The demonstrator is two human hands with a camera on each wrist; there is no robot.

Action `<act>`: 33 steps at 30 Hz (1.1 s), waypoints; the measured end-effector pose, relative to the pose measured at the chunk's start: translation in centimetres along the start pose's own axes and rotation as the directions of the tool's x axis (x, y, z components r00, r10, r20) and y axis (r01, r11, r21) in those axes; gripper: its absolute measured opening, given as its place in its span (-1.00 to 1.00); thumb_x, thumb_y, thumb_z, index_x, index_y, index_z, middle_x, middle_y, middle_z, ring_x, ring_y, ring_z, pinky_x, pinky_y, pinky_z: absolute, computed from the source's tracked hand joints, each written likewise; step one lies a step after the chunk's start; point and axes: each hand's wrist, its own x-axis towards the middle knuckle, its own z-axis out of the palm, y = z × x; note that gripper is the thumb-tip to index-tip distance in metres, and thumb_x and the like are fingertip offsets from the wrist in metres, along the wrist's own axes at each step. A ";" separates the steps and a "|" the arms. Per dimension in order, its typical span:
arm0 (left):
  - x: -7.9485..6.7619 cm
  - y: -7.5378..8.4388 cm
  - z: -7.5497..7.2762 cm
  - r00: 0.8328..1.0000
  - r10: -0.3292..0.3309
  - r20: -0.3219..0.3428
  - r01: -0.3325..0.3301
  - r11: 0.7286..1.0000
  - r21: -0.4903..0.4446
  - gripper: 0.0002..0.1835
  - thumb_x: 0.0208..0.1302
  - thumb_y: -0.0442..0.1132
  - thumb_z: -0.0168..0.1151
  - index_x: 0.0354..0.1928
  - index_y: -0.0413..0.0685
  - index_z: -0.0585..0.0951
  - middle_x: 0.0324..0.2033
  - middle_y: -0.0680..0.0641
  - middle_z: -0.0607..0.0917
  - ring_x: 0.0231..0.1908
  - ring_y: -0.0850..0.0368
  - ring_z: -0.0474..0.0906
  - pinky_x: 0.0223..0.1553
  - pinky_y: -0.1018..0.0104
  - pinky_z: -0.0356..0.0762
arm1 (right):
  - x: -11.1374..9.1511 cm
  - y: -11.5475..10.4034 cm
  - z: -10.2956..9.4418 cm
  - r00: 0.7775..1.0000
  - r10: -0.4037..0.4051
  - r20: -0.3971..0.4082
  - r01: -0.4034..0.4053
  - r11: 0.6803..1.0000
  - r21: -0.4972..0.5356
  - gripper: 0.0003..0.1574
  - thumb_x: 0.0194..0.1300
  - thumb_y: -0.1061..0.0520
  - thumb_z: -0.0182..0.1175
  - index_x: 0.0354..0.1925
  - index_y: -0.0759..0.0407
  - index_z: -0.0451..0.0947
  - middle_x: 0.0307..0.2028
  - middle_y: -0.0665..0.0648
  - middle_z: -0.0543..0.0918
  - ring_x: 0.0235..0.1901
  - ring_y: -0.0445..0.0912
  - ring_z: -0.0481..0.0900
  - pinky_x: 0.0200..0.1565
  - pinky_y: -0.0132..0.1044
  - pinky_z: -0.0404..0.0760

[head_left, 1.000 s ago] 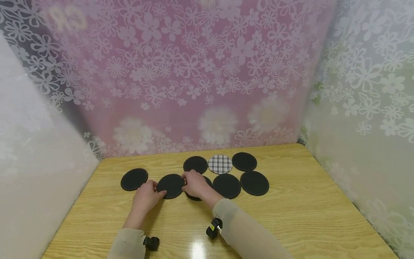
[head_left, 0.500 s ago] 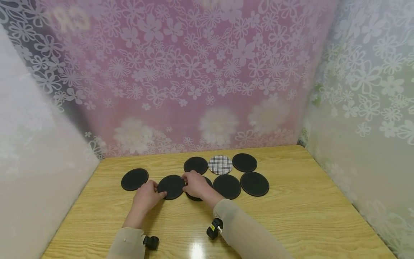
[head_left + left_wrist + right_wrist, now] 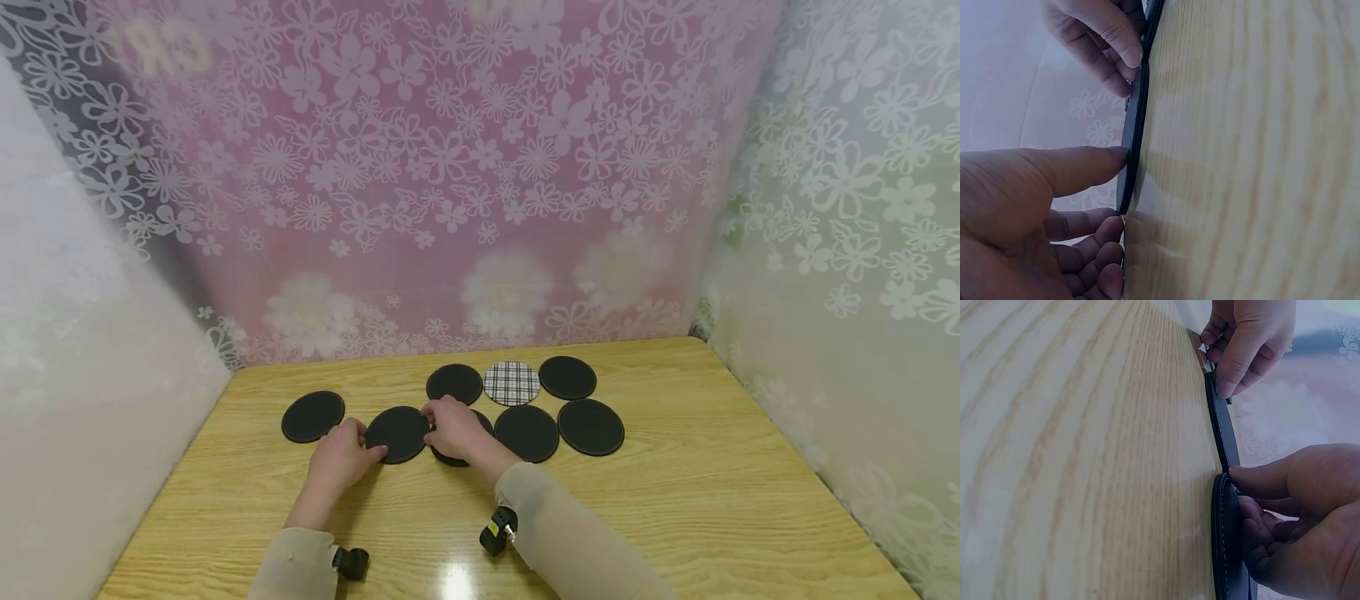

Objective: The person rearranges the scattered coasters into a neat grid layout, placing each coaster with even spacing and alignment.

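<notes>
A round black coaster (image 3: 397,435) with a stitched rim lies on the table between my two hands. My left hand (image 3: 341,461) holds its left side, thumb on the near edge and fingertips at the left rim, as the left wrist view also shows. My right hand (image 3: 459,429) grips the same coaster's right edge with thumb and forefinger, where it meets a second black coaster (image 3: 480,419). That second coaster is partly hidden under my right hand. In the right wrist view the two coasters' rims (image 3: 1225,444) meet at my right thumb tip.
Right of my hands lie more black coasters (image 3: 527,433) in a row, with a plaid coaster (image 3: 512,383) between two black ones behind. A lone black coaster (image 3: 313,417) lies at the left. Flowered curtains (image 3: 480,183) enclose the wooden table (image 3: 675,517) at back and sides.
The view has shifted very slightly. Both hands stay at the same coaster, and the coasters keep their places.
</notes>
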 end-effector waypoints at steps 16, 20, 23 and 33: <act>-0.2 -0.4 0.0 1.000 -0.001 0.002 0.001 1.000 -0.013 -0.37 0.45 -0.11 0.54 0.27 -0.51 0.57 -0.12 -0.27 0.69 -0.06 -0.26 0.66 0.04 -0.24 0.62 | -0.1 -0.5 0.0 1.000 -0.018 0.010 0.019 0.997 -0.078 -0.48 0.53 0.17 0.45 0.39 0.15 0.66 0.03 0.10 0.64 0.03 -0.03 0.63 0.10 -0.12 0.65; -0.4 -0.4 0.1 1.000 0.002 -0.001 -0.002 1.000 -0.019 -0.40 0.50 -0.11 0.49 0.28 -0.50 0.58 -0.09 -0.29 0.71 -0.05 -0.29 0.67 0.05 -0.26 0.63 | -0.4 -0.6 -0.2 1.000 -0.022 0.018 0.024 0.994 -0.107 -0.45 0.54 0.17 0.44 0.42 0.13 0.65 0.09 0.11 0.63 0.01 -0.05 0.63 0.06 -0.15 0.66; -0.6 -0.1 0.0 1.000 0.020 -0.024 -0.020 1.000 -0.017 -0.46 0.56 -0.11 0.42 0.27 -0.48 0.60 -0.07 -0.30 0.72 -0.01 -0.33 0.67 0.09 -0.29 0.60 | -0.7 -0.5 -0.5 1.000 -0.027 0.016 0.028 0.994 -0.107 -0.44 0.55 0.16 0.44 0.43 0.15 0.62 0.17 0.16 0.60 0.01 -0.04 0.66 0.01 -0.16 0.68; -0.4 -0.1 -0.8 0.989 0.065 -0.130 -0.061 0.998 0.035 -0.47 0.67 -0.02 0.25 0.24 -0.45 0.63 0.16 -0.49 0.64 0.13 -0.56 0.53 0.14 -0.40 0.53 | -0.6 -0.5 -1.0 0.990 -0.115 -0.084 0.094 0.971 -0.222 -0.41 0.58 0.02 0.41 0.45 0.14 0.61 0.31 0.21 0.65 0.24 0.09 0.66 0.20 -0.06 0.69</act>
